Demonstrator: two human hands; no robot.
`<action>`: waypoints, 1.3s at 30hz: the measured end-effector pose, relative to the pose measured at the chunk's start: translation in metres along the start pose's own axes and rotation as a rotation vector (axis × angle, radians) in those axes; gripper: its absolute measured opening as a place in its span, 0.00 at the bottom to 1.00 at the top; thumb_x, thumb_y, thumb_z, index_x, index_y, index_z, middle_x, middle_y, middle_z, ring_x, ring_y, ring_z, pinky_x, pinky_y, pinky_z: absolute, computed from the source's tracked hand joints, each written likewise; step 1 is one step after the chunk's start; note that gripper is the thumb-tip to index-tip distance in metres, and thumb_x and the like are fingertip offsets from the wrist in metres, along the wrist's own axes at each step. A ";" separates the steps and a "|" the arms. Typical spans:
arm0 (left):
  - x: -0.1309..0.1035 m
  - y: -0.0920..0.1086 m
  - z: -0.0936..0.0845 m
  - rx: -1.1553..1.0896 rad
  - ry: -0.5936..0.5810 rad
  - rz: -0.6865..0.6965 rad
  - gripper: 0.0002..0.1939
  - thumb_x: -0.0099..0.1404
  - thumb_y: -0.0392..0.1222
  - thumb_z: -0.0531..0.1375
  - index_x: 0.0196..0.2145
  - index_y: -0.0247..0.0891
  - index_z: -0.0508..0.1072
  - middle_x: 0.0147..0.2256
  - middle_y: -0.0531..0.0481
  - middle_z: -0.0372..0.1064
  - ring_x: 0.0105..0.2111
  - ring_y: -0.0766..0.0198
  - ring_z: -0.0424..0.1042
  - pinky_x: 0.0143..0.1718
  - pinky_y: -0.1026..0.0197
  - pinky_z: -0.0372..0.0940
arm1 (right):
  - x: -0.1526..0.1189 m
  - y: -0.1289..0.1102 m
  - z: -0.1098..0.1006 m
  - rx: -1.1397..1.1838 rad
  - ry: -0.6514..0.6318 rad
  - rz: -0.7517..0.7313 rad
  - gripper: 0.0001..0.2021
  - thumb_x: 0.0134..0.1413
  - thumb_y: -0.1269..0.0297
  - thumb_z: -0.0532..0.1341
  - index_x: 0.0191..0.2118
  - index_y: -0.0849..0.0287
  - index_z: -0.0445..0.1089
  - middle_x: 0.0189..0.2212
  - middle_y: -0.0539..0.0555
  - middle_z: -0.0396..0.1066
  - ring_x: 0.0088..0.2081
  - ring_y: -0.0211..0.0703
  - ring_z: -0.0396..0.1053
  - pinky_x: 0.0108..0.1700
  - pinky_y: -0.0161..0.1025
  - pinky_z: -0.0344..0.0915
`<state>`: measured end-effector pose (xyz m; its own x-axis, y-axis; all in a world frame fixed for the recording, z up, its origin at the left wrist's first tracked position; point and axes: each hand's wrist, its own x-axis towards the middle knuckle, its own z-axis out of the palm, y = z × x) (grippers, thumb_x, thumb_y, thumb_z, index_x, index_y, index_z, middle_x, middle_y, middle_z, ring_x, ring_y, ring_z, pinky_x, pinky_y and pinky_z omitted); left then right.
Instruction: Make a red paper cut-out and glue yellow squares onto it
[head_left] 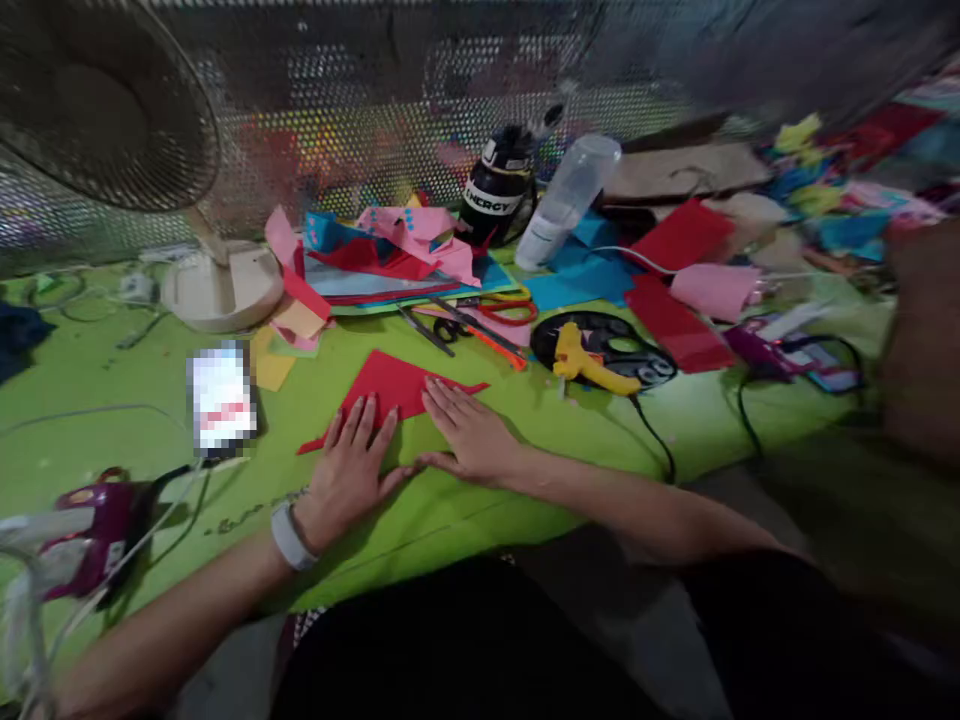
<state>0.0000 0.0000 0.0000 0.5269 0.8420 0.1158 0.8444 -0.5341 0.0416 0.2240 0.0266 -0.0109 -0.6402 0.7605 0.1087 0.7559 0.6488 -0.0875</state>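
A folded sheet of red paper (395,382) lies flat on the green tabletop (480,520) in front of me, its peak pointing away and thin corners sticking out at both sides. My left hand (351,468) presses flat on its lower left part, fingers spread. On the lower right part rest the outstretched fingers of my right hand (471,430). The two thumbs come close together below the paper. Both palms face down, and my left wrist wears a pale band (291,537). Parts of the paper's lower edge are hidden under my fingers.
Scissors (427,330), an orange cutter (499,345) and a yellow glue gun (589,362) on a black stand lie beyond the paper. Further back are paper scraps (412,240), a black bottle (495,190) and a clear bottle (570,200). A phone (222,398) and fan (221,285) stand left.
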 end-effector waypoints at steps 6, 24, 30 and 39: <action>-0.002 0.001 0.000 -0.007 0.001 -0.006 0.42 0.67 0.66 0.45 0.66 0.30 0.53 0.66 0.31 0.46 0.67 0.43 0.46 0.64 0.41 0.46 | -0.017 0.019 -0.008 -0.008 -0.076 0.198 0.48 0.60 0.35 0.38 0.65 0.80 0.51 0.66 0.71 0.45 0.68 0.58 0.45 0.68 0.53 0.46; -0.005 0.009 -0.004 0.018 -0.088 -0.055 0.40 0.68 0.63 0.44 0.65 0.26 0.55 0.66 0.31 0.45 0.67 0.44 0.45 0.65 0.41 0.44 | 0.018 -0.012 -0.004 0.106 -0.126 -0.116 0.44 0.61 0.37 0.38 0.68 0.74 0.46 0.68 0.68 0.39 0.70 0.53 0.38 0.69 0.53 0.42; -0.022 0.011 -0.008 0.047 -0.113 -0.172 0.50 0.65 0.69 0.39 0.64 0.16 0.52 0.66 0.26 0.43 0.67 0.41 0.45 0.65 0.41 0.44 | 0.016 -0.010 -0.002 0.112 -0.136 -0.118 0.45 0.61 0.36 0.38 0.68 0.74 0.43 0.69 0.67 0.37 0.70 0.54 0.36 0.69 0.54 0.41; -0.042 0.007 -0.010 0.050 -0.076 -0.265 0.53 0.63 0.72 0.38 0.65 0.18 0.51 0.66 0.26 0.44 0.67 0.42 0.46 0.65 0.40 0.41 | 0.007 0.002 -0.006 0.086 -0.173 -0.019 0.48 0.59 0.34 0.38 0.68 0.76 0.42 0.69 0.68 0.35 0.70 0.55 0.34 0.69 0.52 0.39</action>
<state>-0.0170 -0.0399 0.0053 0.2915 0.9560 0.0327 0.9563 -0.2920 0.0115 0.2220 0.0333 -0.0043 -0.6741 0.7362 -0.0601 0.7334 0.6576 -0.1721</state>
